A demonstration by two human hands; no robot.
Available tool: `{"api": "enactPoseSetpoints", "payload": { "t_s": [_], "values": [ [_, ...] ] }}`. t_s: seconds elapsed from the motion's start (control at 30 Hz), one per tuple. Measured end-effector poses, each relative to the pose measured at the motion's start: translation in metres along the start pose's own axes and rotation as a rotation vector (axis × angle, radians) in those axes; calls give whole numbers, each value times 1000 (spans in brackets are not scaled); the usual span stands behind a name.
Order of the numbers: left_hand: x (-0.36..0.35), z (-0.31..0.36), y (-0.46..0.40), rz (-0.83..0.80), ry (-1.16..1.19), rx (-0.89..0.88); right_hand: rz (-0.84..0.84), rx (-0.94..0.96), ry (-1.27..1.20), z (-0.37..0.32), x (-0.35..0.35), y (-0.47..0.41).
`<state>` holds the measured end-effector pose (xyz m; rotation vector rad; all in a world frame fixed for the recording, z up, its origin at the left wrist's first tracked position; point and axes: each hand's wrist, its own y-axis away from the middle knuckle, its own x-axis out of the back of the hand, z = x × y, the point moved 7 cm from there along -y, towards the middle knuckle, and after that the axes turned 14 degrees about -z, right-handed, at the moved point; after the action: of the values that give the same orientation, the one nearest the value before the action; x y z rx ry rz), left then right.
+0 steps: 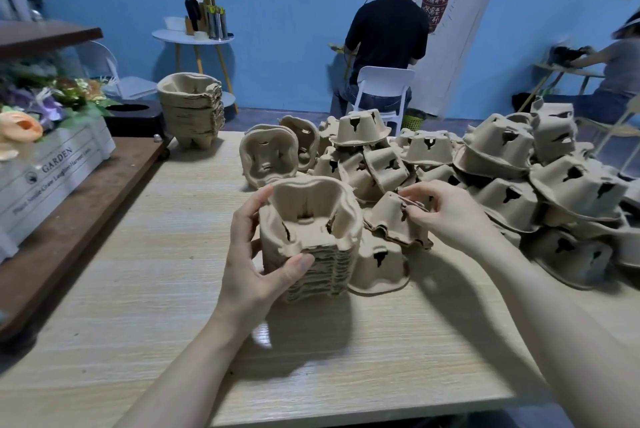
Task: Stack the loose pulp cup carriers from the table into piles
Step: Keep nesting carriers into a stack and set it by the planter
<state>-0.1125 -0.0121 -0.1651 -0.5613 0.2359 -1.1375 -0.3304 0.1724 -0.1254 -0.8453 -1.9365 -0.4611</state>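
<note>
At the far left edge of the table (138,289), a tall finished pile (191,109) of brown cup carriers sits with its cups open to the top. Nearer the middle, the left hand (256,268) holds a second pile (310,240), thumb curled on the near side and fingers wrapped round the far side. This pile looks lifted and tipped a little, and its top cup is open and ready.

Just to the right of it, the right hand (446,209) pinches the rim of one loose carrier (394,220). That carrier lies upside down, resting on another upside-down one (379,265). So I think it must be turned over and moved left to drop into the held pile.

Along the far right side, a big heap of loose carriers (519,168) waits, mostly bottom-up, with dark slots showing. They look light, bumpy and papery.
</note>
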Motion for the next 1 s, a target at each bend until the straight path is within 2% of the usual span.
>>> {"api": "enactPoseSetpoints", "payload": {
  "t_s": [0.13,0.33,0.5,0.83,1.0],
  "values": [
    [-2,2,-1,-6,12,0,-141,-34,-170,6,-5,-6],
    [0,2,0,-8,-15,0,-176,-87,-386,20,-5,-6],
    [0,2,1,-8,-24,-4,-37,-46,-529,14,13,3],
    [-1,5,1,-2,-22,3,74,1,-358,10,36,11],
    [0,5,1,1,-18,4,192,102,-401,9,45,29]
  ]
}}
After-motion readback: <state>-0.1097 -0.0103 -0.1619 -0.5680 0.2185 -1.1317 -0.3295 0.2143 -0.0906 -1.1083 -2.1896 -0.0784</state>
